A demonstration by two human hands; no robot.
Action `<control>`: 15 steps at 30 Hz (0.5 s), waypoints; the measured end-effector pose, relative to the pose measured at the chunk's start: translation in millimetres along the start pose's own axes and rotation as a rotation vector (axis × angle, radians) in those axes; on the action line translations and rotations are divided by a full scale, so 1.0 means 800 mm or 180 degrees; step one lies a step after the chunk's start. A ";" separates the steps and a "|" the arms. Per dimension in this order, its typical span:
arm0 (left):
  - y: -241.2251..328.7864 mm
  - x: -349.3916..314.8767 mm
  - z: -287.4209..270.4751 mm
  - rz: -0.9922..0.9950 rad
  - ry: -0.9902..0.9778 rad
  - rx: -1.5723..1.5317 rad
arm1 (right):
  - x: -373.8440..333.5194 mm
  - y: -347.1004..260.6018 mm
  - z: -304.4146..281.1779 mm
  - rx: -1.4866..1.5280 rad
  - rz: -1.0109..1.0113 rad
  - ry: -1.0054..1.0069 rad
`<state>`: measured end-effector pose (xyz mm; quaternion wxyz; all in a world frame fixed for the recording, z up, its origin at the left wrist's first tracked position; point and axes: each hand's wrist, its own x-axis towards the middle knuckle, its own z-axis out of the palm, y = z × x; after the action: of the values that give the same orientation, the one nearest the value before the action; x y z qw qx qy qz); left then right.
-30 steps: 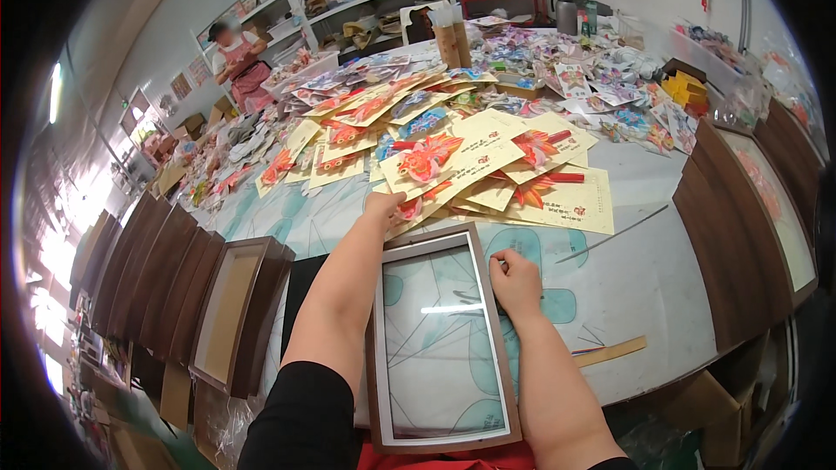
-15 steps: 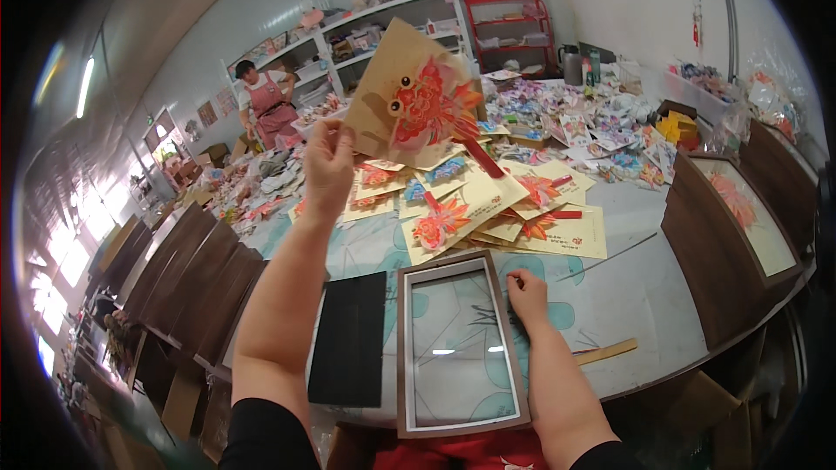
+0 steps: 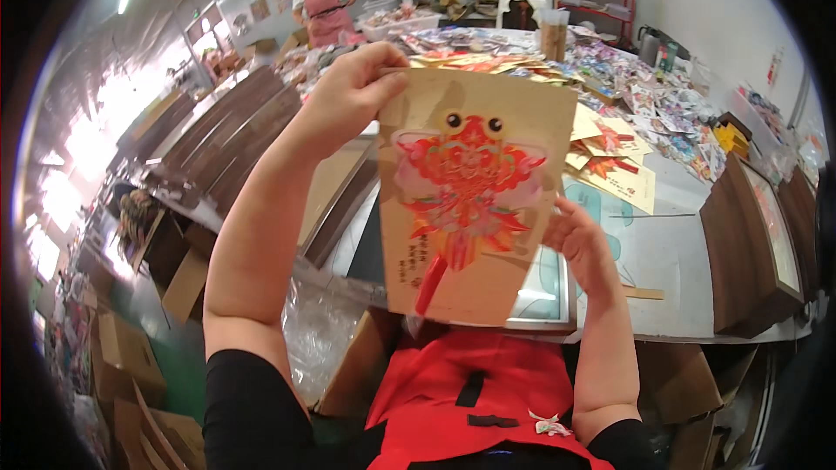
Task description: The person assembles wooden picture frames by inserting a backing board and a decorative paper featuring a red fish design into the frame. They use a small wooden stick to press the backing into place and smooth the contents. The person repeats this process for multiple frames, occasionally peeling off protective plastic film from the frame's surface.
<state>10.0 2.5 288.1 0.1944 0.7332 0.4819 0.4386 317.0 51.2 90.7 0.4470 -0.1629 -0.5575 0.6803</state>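
A tan paper card (image 3: pixel 531 104) is held upright in front of me. It carries a red and orange goldfish decoration (image 3: pixel 470 161) with two bulging black eyes and a red strip (image 3: pixel 431 285) below. My left hand (image 3: pixel 361 91) pinches the card's upper left corner. At its right edge is my right hand (image 3: pixel 582 244), fingers bent against the card and partly hidden by it. Behind the card, a brown shadow-box frame (image 3: pixel 570 300) lies on the table, mostly covered. A black panel (image 3: pixel 369 248) shows beside it.
More goldfish cards (image 3: pixel 614 170) lie piled beyond. Colourful paper pieces (image 3: pixel 653 96) cover the far table. Brown frames stand stacked at left (image 3: pixel 218 148) and right (image 3: pixel 749 248). A wooden strip (image 3: pixel 643 293) lies near the right edge. A co-worker in a pink apron (image 3: pixel 326 13) stands far left.
My left hand has brought the card nearer and lower, and the card now stands upright facing me. My right hand has risen from beside the frame to the card's right edge. The view has shifted.
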 end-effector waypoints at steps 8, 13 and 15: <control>-0.058 -0.045 0.024 0.0517 0.1666 0.0723 | -0.050 0.062 0.086 -0.0078 -0.0100 0.0243; -0.081 -0.163 0.144 0.0576 0.1244 0.0909 | -0.061 0.077 0.101 0.0236 -0.0293 0.0903; -0.067 -0.188 0.195 0.0398 0.1113 0.1174 | -0.067 0.085 0.104 -0.0063 -0.0370 0.0960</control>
<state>87.8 -83.4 97.4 -0.0562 0.6976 0.5338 0.4746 257.5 -41.1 41.6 0.5627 -0.2350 -0.4992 0.6155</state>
